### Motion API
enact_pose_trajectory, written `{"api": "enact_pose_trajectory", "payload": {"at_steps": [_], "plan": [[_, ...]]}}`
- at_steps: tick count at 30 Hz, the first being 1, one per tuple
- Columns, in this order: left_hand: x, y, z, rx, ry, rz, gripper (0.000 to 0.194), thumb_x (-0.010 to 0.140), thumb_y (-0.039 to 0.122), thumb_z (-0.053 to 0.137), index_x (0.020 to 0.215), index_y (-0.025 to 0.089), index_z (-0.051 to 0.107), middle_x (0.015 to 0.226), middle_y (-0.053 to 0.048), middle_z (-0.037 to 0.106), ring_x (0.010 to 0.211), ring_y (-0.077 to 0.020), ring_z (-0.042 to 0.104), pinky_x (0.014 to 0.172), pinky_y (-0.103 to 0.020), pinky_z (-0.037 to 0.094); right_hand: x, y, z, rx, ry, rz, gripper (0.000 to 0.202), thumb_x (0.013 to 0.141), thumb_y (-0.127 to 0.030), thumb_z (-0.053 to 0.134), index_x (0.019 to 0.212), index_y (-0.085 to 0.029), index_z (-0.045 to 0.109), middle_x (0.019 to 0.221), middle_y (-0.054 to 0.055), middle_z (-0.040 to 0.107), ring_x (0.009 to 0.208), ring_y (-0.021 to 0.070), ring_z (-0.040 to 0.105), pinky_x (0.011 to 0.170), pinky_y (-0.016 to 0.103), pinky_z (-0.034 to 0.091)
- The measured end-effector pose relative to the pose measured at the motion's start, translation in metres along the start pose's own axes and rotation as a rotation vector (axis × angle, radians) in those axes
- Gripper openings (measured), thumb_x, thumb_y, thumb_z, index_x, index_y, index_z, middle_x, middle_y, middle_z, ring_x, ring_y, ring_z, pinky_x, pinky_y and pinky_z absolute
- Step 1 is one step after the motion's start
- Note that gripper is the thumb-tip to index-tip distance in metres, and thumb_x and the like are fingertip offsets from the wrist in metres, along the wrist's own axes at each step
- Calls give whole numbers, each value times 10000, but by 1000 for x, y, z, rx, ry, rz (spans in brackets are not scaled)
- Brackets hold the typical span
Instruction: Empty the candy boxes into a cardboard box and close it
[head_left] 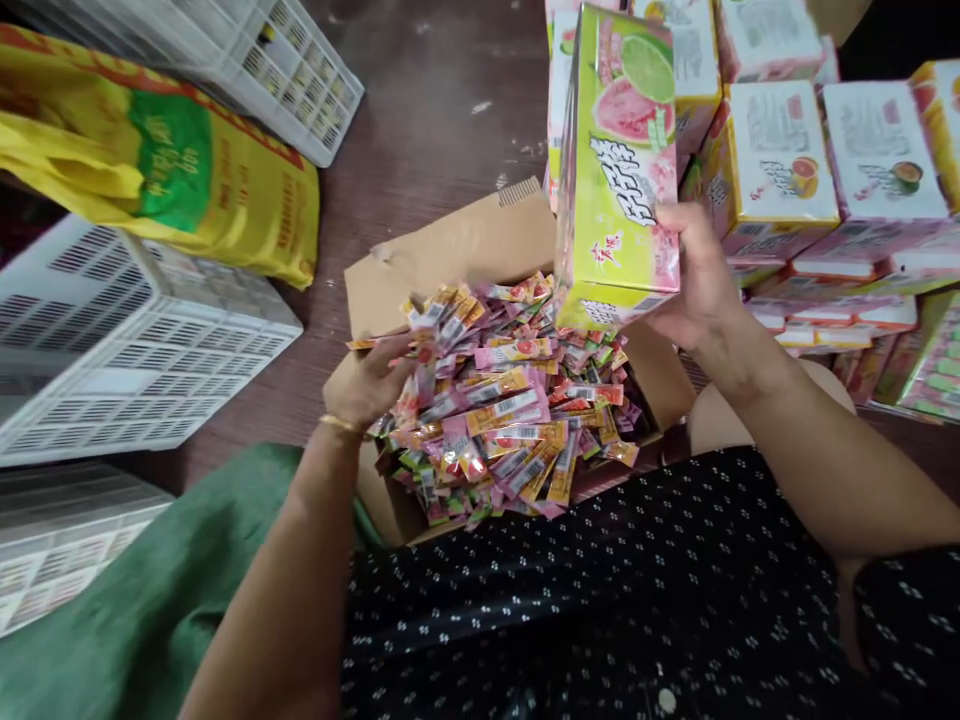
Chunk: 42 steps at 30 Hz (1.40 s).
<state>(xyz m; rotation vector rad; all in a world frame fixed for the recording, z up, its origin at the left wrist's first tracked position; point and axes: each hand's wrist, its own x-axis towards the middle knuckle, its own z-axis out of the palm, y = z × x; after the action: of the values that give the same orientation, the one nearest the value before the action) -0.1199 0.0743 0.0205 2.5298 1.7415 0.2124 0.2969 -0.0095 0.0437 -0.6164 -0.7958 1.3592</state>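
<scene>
A dark brown wooden desk [442, 110] fills the view from above, crowded at its edges. White slatted plastic crates [127, 340] sit to the left, with a yellow and green printed plastic sack [165, 160] lying across them. To the right stands a stack of pink, white and yellow printed cartons [817, 170].

At the centre, resting against the person's lap, is an open brown cardboard box [465, 245] heaped with small narrow sachets in pink, orange and green foil [517, 400]. The person wears a black top with small white dots [600, 600].

The right hand [694, 275] holds a tall lime-green carton printed with a guava and a lime slice [619, 170]. The grip is closed on the carton's lower right edge, with the thumb on the printed front. The carton's long axis runs up and down in the view, and its lower end hangs just above the far right corner of the sachet heap.

The left hand [367, 380], with a thin gold bracelet at the wrist, is at the left side of the heap, its grip curled around a loose bunch of sachets. These lie directly left of the carton's lower end, with the heap between the two hands. The left hand is the nearer one to the sachets.
</scene>
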Motion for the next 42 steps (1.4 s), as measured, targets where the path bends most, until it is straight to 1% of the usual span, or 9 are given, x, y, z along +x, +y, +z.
{"api": "enact_pose_trajectory", "payload": {"at_steps": [5, 11, 14, 17, 22, 27, 32, 38, 42], "plan": [[-34, 93, 48, 190, -333, 106, 793, 871, 661, 624, 1569, 316, 476, 1699, -124, 246, 1584, -413, 136, 1236, -674, 207, -6, -3, 4, -34, 40, 18, 408, 694, -618, 611, 908, -277, 675, 988, 40, 760, 1219, 301, 634, 1007, 492, 539], [27, 166, 98, 305, -262, 28, 718, 956, 647, 545, 1613, 437, 346, 1708, -123, 205, 1569, -463, 151, 1165, -706, 316, 0, -5, 3, -105, 94, -3, 472, 695, -655, 575, 954, -273, 675, 989, 17, 760, 1233, 276, 626, 994, 432, 548], [55, 173, 97, 224, -337, -19, 784, 955, 640, 553, 1647, 417, 259, 1725, -124, 128, 1548, -452, 243, 1156, -590, 416, 8, -8, -3, -183, 127, -41, 526, 684, -713, 568, 976, -291, 683, 984, 26, 751, 1192, 287, 647, 931, 437, 576], [50, 174, 77, 217, -392, -35, 824, 942, 595, 606, 1651, 440, 215, 1724, -114, 116, 1482, -411, 399, 1129, -531, 467, 11, -15, -8, -162, 128, -64, 533, 694, -697, 580, 1041, -303, 674, 1025, 22, 743, 1149, 295, 661, 904, 457, 585], [32, 202, 36, 321, -317, 67, 631, 946, 530, 621, 1541, 355, 505, 1542, -147, 433, 1398, -393, 481, 1143, -498, 438, 5, -26, -11, -33, 92, -133, 504, 709, -636, 606, 1093, -314, 655, 1104, -1, 731, 1108, 272, 671, 891, 436, 581], [88, 246, 66, 238, -57, 219, 641, 947, 651, 535, 1508, 340, 542, 1519, -133, 471, 1454, -402, 366, 1210, -600, 277, 13, -23, -14, -101, 177, -151, 529, 716, -663, 567, 1127, -340, 651, 1023, 8, 738, 1135, 279, 654, 875, 429, 590], [114, 233, 109, 243, -168, 229, 725, 968, 668, 425, 1619, 356, 360, 1700, -105, 253, 1574, -385, 181, 1238, -690, 79, 17, -25, -17, -188, 195, -134, 623, 705, -695, 510, 1203, -340, 629, 1093, 8, 732, 1191, 275, 629, 909, 424, 578], [81, 189, 108, 340, -247, 33, 726, 1000, 599, 268, 1496, 150, 548, 1560, -187, 484, 1541, -355, 292, 1243, -704, 32, 8, -29, -20, -87, 111, -163, 513, 786, -624, 526, 1189, -323, 629, 1089, 16, 730, 1148, 286, 660, 925, 446, 570], [88, 189, 111, 321, -295, -63, 699, 987, 606, 330, 1462, 156, 578, 1561, -211, 464, 1525, -381, 305, 1223, -739, 63, 7, -24, -23, -96, 127, -153, 498, 764, -654, 566, 1118, -323, 678, 1029, 38, 743, 1195, 314, 649, 929, 471, 573]]}}
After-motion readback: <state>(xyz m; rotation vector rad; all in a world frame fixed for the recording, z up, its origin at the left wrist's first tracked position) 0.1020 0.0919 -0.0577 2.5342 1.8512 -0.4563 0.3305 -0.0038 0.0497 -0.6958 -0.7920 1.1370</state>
